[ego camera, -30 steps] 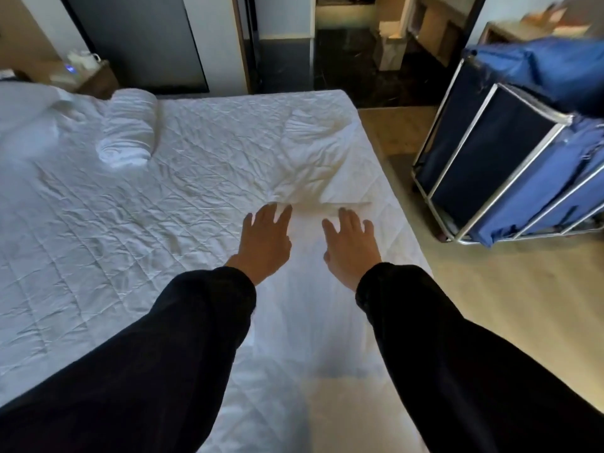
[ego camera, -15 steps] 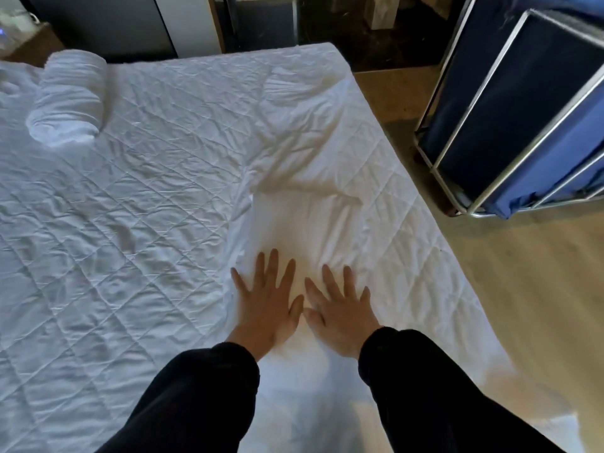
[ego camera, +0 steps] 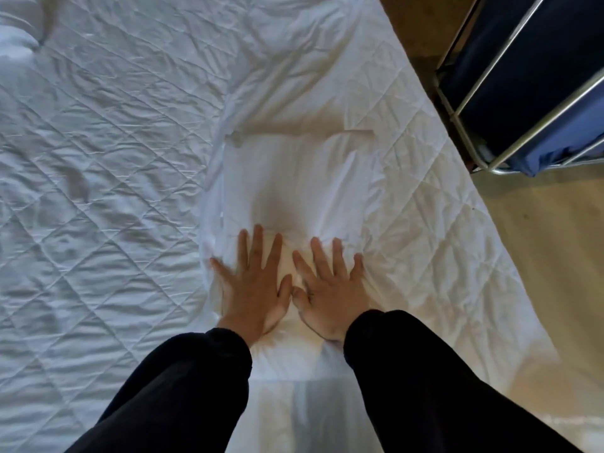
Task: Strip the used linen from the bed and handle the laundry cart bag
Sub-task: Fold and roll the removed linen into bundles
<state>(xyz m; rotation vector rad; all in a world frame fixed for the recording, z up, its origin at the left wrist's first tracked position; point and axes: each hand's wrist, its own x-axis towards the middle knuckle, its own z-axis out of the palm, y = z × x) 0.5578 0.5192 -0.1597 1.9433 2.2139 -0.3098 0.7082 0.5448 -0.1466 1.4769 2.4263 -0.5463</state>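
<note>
pressing flat on white linen, both hands, left, right

Laundry cart cut by top and right edges; only lower frame corner and part of blue bag in view, bag mouth out of frame. Dark bit under cart corner too small to tell. White bundle at top-left corner cropped, blurred, shape unclear. Bed runs off left, top and bottom edges. Left hand smeared at little finger. Its palm and right hand palm hidden, face-down on sheet. Sleeves cut off at bottom edge.
</note>
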